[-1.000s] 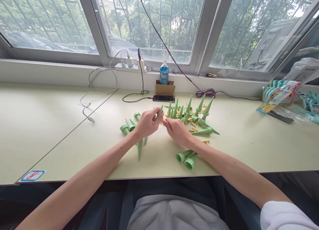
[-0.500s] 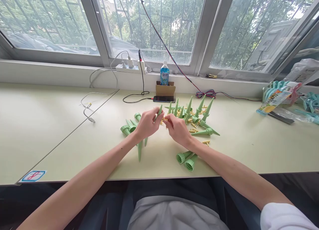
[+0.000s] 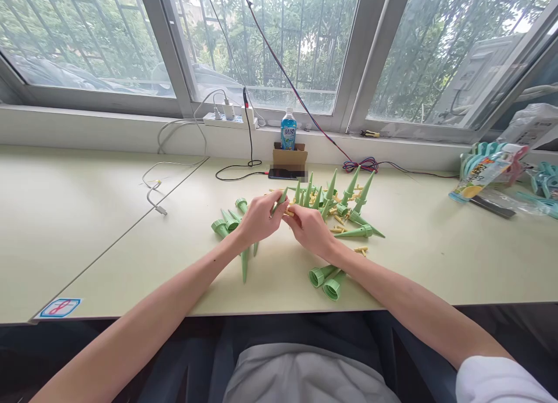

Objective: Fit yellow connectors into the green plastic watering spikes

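Note:
My left hand (image 3: 262, 216) is closed around a green plastic watering spike (image 3: 282, 197), its pointed tip sticking up past the fingers. Close against it, my right hand (image 3: 310, 224) pinches a small yellow valve piece (image 3: 288, 212) at the spike's side. Whether the piece sits in the spike is hidden by the fingers. Several green spikes (image 3: 244, 263) lie to the left, partly under my left wrist. Beyond my right hand, more spikes (image 3: 330, 185) stand upright among scattered yellow valve pieces (image 3: 339, 219). Two spikes (image 3: 332, 288) with threaded open ends lie beneath my right forearm.
At the back, a phone (image 3: 283, 174) lies before a cardboard box (image 3: 290, 157) and a blue bottle (image 3: 288, 129). Cables run from a power strip (image 3: 224, 121). A yellow-labelled plastic packet (image 3: 475, 176) and teal items (image 3: 547, 182) are at the right.
The spike in my left hand has tipped slightly to the right and shifted a little. My right hand's fingertips have moved slightly lower with the yellow valve piece.

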`<state>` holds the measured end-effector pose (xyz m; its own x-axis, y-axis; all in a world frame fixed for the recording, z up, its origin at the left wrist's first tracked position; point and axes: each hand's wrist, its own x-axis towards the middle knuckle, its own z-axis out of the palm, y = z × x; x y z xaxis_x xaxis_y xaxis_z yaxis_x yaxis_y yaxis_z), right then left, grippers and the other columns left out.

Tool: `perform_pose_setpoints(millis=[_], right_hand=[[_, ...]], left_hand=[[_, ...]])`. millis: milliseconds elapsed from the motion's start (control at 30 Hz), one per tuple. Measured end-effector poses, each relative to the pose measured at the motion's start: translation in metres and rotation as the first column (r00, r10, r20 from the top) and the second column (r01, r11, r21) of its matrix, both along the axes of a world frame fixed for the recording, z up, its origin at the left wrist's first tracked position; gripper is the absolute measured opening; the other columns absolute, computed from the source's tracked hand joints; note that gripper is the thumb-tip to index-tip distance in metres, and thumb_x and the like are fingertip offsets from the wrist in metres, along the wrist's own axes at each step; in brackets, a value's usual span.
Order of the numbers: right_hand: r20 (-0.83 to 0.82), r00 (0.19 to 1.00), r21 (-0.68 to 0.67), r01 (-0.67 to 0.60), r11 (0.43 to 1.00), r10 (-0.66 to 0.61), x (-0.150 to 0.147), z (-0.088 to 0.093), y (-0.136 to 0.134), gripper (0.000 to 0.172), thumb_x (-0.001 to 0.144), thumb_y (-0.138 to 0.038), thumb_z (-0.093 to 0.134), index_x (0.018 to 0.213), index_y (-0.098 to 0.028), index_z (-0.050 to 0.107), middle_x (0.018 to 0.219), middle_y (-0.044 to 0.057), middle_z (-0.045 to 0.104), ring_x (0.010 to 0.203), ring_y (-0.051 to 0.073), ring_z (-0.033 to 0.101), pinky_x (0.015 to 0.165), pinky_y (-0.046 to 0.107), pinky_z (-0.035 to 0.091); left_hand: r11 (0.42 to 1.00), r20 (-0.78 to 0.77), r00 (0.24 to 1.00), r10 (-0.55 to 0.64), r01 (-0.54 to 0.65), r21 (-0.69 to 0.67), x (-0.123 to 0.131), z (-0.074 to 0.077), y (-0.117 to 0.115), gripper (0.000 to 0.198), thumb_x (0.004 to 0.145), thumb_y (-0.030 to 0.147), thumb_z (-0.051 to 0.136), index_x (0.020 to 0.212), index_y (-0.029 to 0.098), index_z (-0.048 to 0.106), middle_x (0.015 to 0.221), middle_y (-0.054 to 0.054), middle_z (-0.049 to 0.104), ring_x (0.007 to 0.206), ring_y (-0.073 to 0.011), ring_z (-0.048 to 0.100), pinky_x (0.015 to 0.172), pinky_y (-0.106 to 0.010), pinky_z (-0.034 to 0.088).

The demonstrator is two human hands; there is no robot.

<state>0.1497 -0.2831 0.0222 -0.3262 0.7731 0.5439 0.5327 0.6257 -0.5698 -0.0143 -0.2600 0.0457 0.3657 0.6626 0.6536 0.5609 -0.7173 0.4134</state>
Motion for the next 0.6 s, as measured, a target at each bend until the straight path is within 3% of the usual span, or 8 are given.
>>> perform_pose_setpoints(millis=[200,367,600], right_hand=[[-0.066,0.998,-0.053,-0.029,0.998,0.026,0.0009,0.0007,-0.0014,0.012,0.098,-0.032,0.043,0.094,-0.021,0.046,0.062,-0.005,0.051,0.051,0.011,0.042,0.056,0.021,0.034],[-0.025,0.998,-0.106,-0.058,0.993,0.056,0.001,0.0019,-0.0035,0.019,0.101,-0.033,0.034,0.086,-0.022,0.04,0.065,-0.005,0.053,0.047,0.01,0.04,0.053,0.022,0.032],[0.031,0.998,-0.038,-0.051,0.998,0.052,0.0005,-0.0014,-0.0002,0.018,0.099,-0.032,0.039,0.087,-0.021,0.046,0.065,-0.003,0.052,0.053,0.012,0.044,0.055,0.023,0.033]], left_hand=[[1.0,0.004,1.0,-0.001,0.001,-0.006,0.0001,0.0012,-0.0005,0.029,0.092,0.025,0.048,0.069,0.021,0.031,0.053,0.006,0.037,0.048,-0.0098,0.031,0.05,-0.022,0.029],[1.0,-0.004,1.0,-0.006,0.007,0.004,-0.0006,0.0005,0.0,0.03,0.092,0.025,0.047,0.068,0.021,0.03,0.052,0.007,0.033,0.047,-0.0098,0.025,0.049,-0.022,0.028],[1.0,-0.041,0.999,-0.004,0.003,-0.005,-0.0011,-0.0025,0.0017,0.03,0.091,0.023,0.048,0.068,0.021,0.029,0.051,0.007,0.03,0.047,-0.01,0.024,0.049,-0.022,0.027]])
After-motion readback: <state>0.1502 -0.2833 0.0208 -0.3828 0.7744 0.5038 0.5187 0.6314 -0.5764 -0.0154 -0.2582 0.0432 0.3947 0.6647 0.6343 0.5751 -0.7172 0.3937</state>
